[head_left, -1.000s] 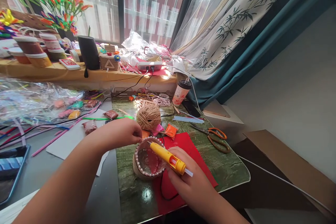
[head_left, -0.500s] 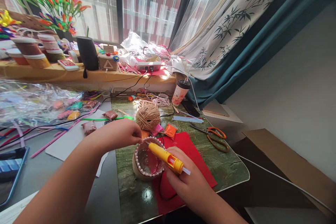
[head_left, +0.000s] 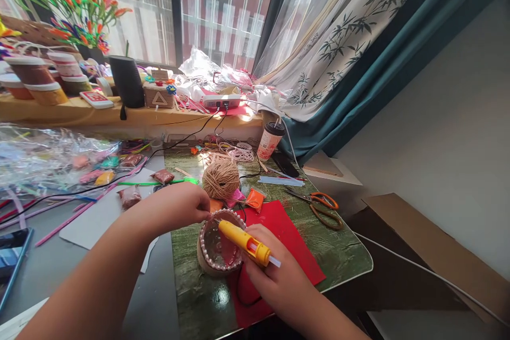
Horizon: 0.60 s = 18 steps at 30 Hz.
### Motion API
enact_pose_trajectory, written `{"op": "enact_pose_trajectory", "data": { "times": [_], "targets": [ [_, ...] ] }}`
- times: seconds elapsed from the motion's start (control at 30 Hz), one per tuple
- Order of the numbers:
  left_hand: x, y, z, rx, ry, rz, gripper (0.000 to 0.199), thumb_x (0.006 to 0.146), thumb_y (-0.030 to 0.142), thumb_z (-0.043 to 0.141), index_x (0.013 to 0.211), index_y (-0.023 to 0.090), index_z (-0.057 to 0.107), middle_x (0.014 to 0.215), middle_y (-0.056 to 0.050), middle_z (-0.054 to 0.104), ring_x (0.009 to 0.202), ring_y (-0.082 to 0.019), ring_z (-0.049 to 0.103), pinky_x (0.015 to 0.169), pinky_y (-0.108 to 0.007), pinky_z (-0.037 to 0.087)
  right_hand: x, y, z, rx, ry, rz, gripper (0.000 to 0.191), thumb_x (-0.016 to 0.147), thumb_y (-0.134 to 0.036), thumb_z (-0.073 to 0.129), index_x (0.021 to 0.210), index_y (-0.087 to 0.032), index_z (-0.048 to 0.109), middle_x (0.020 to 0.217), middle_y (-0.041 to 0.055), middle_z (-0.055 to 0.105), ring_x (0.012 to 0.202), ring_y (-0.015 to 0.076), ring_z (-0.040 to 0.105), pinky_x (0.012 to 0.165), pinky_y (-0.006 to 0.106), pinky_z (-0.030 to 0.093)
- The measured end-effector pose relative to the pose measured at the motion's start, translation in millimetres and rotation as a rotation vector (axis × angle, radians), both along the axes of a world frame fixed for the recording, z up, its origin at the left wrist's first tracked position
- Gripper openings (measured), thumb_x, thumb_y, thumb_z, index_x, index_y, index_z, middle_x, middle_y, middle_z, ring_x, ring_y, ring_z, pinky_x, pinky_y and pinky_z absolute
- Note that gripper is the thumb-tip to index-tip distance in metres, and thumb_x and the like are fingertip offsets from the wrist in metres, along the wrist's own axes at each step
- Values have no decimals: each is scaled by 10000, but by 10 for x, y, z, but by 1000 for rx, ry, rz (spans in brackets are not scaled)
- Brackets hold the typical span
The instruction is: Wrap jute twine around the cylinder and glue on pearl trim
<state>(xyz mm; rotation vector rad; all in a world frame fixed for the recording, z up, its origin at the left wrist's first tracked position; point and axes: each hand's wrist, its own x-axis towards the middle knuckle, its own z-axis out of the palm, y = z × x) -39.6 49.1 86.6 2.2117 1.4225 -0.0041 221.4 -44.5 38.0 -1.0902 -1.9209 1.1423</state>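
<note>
My right hand (head_left: 274, 271) grips a yellow hot glue gun (head_left: 243, 239), a clear glue stick poking out of its back end. The gun's nozzle points over the far rim of a round, open pot (head_left: 204, 259) with a tan outer wall. A string of pearl beads (head_left: 202, 244) runs around the pot's rim. My left hand (head_left: 187, 206) reaches in from the left, its thumb and fingertips pinched at the far left of the rim, on the bead string close to the nozzle. The pinched bit is mostly hidden by the fingers.
Under the pot's right side lies a red sheet (head_left: 295, 249). Behind it are a ball of twine (head_left: 221, 179) and an orange packet (head_left: 255, 199). Scissors (head_left: 319, 207) and a paper cup (head_left: 271, 141) stand to the right. A black cable (head_left: 139, 169) crosses the left.
The view has shifted slightly. The glue gun has moved a little left with my right hand, its nozzle staying by the far rim. My left hand keeps its pinch.
</note>
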Motion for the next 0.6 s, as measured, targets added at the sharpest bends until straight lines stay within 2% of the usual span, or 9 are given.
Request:
{"op": "enact_pose_trajectory", "data": {
  "times": [0.37,0.6],
  "targets": [
    [-6,6,50,-41,33,6,226,884,408,644,867,314,848,833,6,832,717,-197,699,617,-298,412,-1,-18,22,-6,-9,5,123,986,-140,529,1022,-234,599,1046,55,602,966,242,596,894,393,500],
    [-10,-24,120,32,51,2,243,911,400,613,903,309,838,865,9,838,719,-195,696,619,-309,407,32,-22,-55,19,7,-7,175,981,-117,539,1067,-252,612,1072,48,627,995,235,623,910,378,514]
  ]
}}
